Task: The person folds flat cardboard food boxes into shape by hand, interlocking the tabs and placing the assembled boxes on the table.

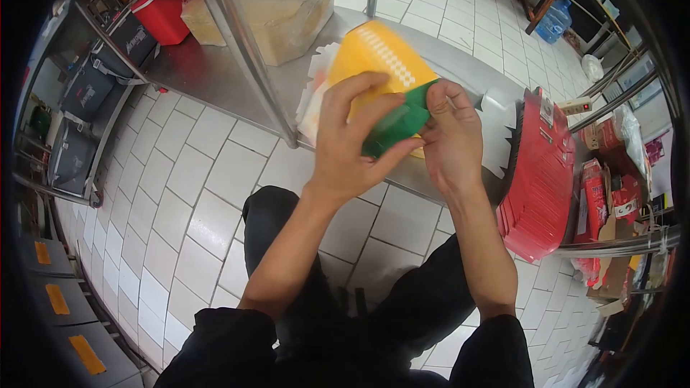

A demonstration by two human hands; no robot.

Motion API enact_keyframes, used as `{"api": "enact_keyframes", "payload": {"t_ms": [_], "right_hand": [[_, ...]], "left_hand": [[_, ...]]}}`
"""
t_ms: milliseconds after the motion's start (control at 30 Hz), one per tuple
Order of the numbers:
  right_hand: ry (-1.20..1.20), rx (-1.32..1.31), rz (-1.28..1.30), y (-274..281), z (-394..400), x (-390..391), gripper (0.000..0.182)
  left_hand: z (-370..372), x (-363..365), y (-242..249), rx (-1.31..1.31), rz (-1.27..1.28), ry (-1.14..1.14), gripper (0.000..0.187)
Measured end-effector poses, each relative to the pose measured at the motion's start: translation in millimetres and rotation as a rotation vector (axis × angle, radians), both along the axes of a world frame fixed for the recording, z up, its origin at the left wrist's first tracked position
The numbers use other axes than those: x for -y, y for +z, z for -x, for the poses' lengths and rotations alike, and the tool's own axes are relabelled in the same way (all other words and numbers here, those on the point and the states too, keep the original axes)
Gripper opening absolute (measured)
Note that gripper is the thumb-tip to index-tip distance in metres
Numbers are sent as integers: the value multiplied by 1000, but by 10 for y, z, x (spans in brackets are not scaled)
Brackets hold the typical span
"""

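Note:
Above the edge of a metal shelf, a yellow-and-green printed piece (384, 54), which looks like a thin cardboard carton, is held in both hands. White patterning runs across its yellow face, and motion blurs its outline. My left hand (352, 136) grips it from the left, fingers over the face and thumb below the green part. On the right, my right hand (454, 133) pinches the green edge between thumb and fingers. Pale sheets with jagged edges (314, 93) lie partly behind the carton.
A taped cardboard box (277, 14) rests on the metal shelf (194, 65), behind an upright pole (244, 43). At right stands a stack of red flat cartons (535, 187). Red and grey cooler boxes (164, 7) are at left. White tiles (230, 194) cover the floor.

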State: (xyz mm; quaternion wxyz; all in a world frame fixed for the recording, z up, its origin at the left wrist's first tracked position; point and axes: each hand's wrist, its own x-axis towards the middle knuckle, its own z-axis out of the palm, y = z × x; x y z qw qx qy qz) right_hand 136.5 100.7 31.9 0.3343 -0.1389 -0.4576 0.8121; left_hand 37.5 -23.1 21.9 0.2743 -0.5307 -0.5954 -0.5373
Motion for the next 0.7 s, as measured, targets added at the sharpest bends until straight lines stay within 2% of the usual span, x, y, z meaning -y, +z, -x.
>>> {"api": "enact_keyframes", "payload": {"t_ms": [67,133,167,233,267,333,467,500,633,700], "right_hand": [[75,-87,-12,86,-13,62,25],[148,-177,-25,171,-28,98,25],[166,-198,-62,192,-36,103,24],[183,-218,-93,175,-37,101,23],[160,-194,-143,138,-22,82,21],[140,-170,-194,78,2,75,20],[-15,53,-520,100,-11,124,18],[-61,139,-644,123,-23,136,18],[-49,135,-619,148,-36,138,18],[-45,116,-616,157,-50,148,18]], "left_hand": [[-33,-68,-46,-25,66,-26,51],[8,-151,-168,267,-179,-282,39],[10,-157,-200,267,-180,-283,39],[-18,-117,-156,450,-280,-498,34],[-48,-89,-142,450,-279,-496,34],[-95,-49,-114,613,-251,-504,25],[-100,-34,-89,973,-202,-422,15],[-101,-44,-100,943,-232,-485,14],[-103,-76,-92,797,-216,-613,13],[-137,-75,-76,815,-206,-606,12]]}}
